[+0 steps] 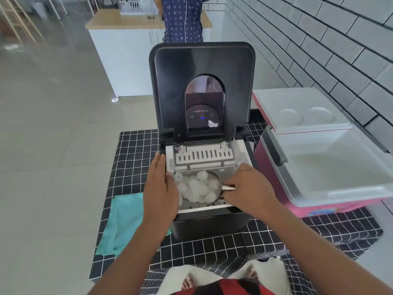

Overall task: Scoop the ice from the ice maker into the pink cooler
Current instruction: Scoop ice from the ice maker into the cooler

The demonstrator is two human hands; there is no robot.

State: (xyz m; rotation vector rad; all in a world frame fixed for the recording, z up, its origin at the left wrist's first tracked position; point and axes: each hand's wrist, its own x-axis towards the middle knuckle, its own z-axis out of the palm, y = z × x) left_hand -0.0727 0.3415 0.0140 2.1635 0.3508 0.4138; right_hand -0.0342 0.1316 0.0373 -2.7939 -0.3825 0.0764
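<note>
We are reaching both bare arms forward. Our left hand (161,184) is lying flat with straight fingers. Our right hand (247,186) is curling in a grip.

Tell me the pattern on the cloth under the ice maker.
Black cloth with a white grid, in the head view.

Home kitchen, seen at floor level. Pale glossy floor tiles (53,128), white brick-pattern wall tiles (319,45) on the right. Far end: white cabinet (125,60) with a wooden countertop (110,20), a wire dish rack (129,5) and a drinking glass (151,14) on it, and a person in a blue patterned garment (182,18) standing beside it. Black-and-white grid cloth (136,152) spread on the floor carries a countertop ice maker (202,86), a pink cooler (268,167) and a teal towel (121,222).
</note>
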